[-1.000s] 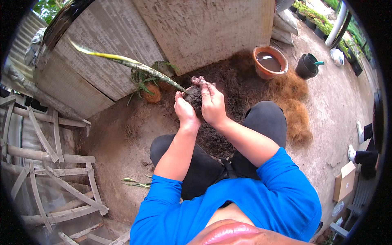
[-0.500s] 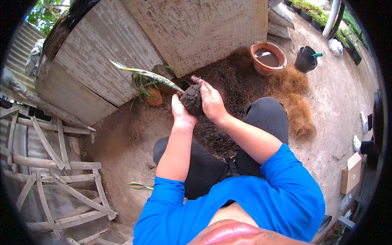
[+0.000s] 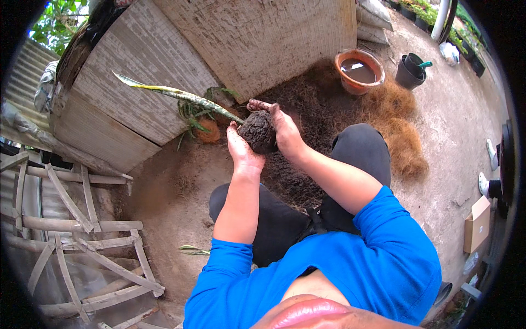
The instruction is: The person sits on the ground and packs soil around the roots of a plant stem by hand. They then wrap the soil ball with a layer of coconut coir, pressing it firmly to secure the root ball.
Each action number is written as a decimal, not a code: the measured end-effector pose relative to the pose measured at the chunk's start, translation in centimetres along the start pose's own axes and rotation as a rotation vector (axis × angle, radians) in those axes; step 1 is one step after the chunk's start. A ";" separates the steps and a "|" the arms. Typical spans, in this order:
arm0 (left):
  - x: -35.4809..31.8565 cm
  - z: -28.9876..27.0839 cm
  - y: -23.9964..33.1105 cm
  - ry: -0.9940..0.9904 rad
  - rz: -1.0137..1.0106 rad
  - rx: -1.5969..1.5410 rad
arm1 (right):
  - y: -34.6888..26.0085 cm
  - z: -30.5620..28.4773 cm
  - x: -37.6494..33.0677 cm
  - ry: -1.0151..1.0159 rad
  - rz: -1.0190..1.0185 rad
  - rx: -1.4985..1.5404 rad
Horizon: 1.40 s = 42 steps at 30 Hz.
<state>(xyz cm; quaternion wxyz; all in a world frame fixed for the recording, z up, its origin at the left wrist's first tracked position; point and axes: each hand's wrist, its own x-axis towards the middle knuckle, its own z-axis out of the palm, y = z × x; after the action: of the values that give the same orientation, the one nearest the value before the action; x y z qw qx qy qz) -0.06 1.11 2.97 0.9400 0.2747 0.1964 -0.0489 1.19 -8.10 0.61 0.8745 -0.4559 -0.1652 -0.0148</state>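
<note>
Cupping the soil ball (image 3: 256,132) from its left side, the left hand (image 3: 245,154) held it with the palm facing inward. The right hand (image 3: 287,133) pressed against the right side of the soil ball, its fingers reaching over the top. Grip state: narrow, the soil ball held between both hands. A long leaf (image 3: 192,98), green with pale yellow edging, extended from the soil ball toward the upper left. Loose soil (image 3: 296,178) lay below and to the right of the soil ball. Brown fiber (image 3: 402,134) was heaped farther right of it. Beyond the soil ball, to the upper right, stood an orange-brown bowl (image 3: 353,86) of murky water and, farther right, a black pot (image 3: 410,82).
</note>
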 end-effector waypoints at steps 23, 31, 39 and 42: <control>-1.1 0.3 -1.0 0.051 0.213 0.123 | -1.3 1.4 -1.2 0.072 -0.403 -0.915; -1.1 0.7 -0.7 0.055 0.150 0.100 | -1.5 1.2 -0.6 0.013 -0.339 -0.958; 0.6 -0.6 -0.5 -0.043 0.218 0.122 | -1.6 0.9 0.2 0.261 -0.222 -0.414; -0.2 -0.7 -1.5 -0.071 0.527 0.340 | -1.4 1.9 -0.9 0.228 -0.082 -0.222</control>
<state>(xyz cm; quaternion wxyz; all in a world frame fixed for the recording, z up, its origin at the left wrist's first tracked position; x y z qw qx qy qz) -0.74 0.16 1.75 0.8673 0.4673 0.0744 0.1545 -0.39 -7.52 2.43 0.8304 -0.5379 -0.0809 -0.1204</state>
